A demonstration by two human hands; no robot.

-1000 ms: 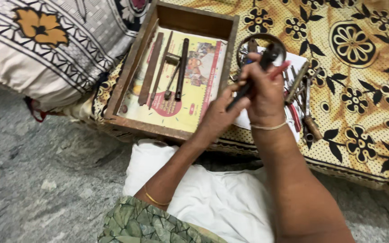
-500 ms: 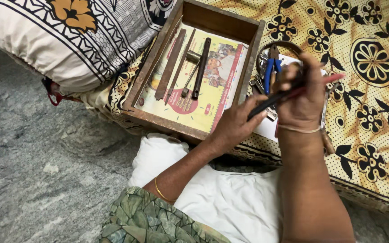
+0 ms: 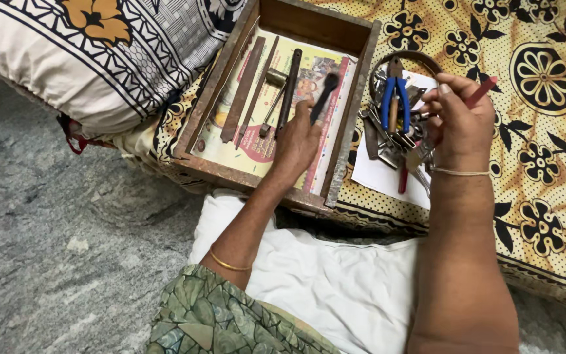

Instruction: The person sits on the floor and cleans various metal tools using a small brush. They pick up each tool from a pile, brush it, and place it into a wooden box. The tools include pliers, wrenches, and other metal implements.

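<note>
My left hand [image 3: 298,141] was clamped on a slim dark metal tool [image 3: 323,97] over the paper-lined wooden tray [image 3: 352,111], where four rusty metal pieces [image 3: 266,88] already lay. My right hand [image 3: 460,124] gripped a red-handled tool [image 3: 481,91] above the unsorted heap, blue-handled pliers [image 3: 396,98] among it, on the patterned bed.

Dark slim tool [image 3: 323,98] tilts over the wooden tray [image 3: 359,98], held up; red-handled tool [image 3: 480,92] angled above the bedspread.
</note>
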